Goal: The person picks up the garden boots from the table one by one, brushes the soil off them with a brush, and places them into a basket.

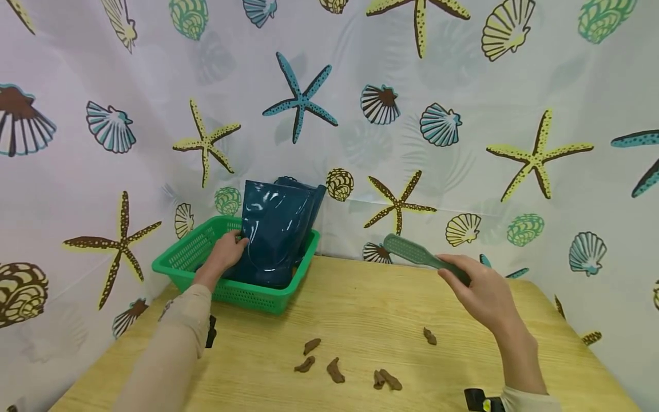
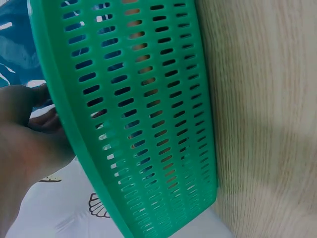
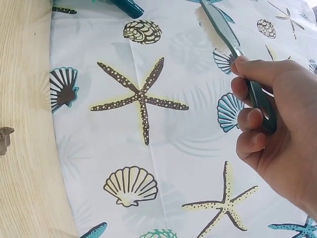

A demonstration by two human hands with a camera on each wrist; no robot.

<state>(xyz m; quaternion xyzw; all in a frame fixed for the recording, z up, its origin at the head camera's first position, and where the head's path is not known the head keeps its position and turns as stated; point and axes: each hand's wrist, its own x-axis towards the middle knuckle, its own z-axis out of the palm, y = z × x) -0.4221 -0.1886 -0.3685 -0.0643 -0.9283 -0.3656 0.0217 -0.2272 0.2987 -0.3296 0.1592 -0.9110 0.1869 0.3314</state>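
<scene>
A pair of glossy dark blue rubber boots stands tilted in a green plastic basket at the left back of the table. My left hand reaches over the basket's near rim and grips the side of the front boot. In the left wrist view, the basket's slotted wall hides part of the boots, and the fingertips are dark. Raised over the right side of the table, my right hand holds a green scrubbing brush by its handle. Pale bristles show under its head in the right wrist view.
Several brown clumps lie scattered on the front middle of the wooden table, one farther right. A white curtain printed with shells and starfish surrounds the table at the back and sides.
</scene>
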